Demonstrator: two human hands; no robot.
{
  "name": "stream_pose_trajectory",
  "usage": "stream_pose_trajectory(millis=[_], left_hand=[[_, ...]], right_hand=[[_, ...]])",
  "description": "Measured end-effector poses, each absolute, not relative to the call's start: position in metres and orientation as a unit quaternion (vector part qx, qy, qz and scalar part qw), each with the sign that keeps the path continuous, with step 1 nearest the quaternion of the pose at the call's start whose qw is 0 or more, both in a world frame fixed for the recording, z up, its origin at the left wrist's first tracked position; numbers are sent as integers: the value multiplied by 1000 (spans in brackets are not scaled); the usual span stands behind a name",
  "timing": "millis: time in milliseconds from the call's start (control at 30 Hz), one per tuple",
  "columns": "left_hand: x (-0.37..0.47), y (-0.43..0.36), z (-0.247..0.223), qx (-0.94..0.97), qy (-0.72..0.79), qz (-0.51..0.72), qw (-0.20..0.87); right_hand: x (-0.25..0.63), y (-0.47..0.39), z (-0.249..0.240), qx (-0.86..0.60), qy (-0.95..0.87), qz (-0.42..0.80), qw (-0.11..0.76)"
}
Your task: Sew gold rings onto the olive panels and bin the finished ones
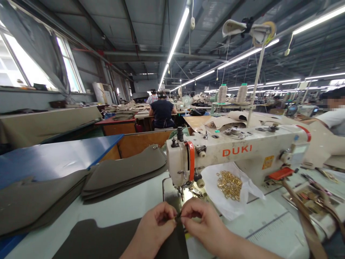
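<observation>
- Left hand and right hand pinch something small, dark above the flat brown-grey fabric panel.
- Uneven tugging could skew it toward the pale-green tabletop's near edge.

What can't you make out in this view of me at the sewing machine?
All in the head view:
- What lies between the fingertips of the left hand and right hand: covered by the fingers.
- The dark panel's near end: cut off by the bottom edge.
- The yellow label's wording: too small.
- The sewing machine's needle tip: lost in glare and blur.
</observation>
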State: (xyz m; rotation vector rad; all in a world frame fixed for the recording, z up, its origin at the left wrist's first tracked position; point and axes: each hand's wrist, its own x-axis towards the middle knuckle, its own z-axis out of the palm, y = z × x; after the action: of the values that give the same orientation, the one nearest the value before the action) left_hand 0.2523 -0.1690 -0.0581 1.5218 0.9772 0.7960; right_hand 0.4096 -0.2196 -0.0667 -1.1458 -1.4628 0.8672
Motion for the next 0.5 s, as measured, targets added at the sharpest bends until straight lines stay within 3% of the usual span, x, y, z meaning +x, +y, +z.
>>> stream_pose_trajectory(millis=[367, 500], left_hand=[[251, -164, -66, 572, 396, 353, 626], [249, -164, -67, 604, 398, 354, 592]], right_hand=[[402, -211, -79, -507, -489, 441, 557], [403, -212, -79, -513, -512, 419, 547]])
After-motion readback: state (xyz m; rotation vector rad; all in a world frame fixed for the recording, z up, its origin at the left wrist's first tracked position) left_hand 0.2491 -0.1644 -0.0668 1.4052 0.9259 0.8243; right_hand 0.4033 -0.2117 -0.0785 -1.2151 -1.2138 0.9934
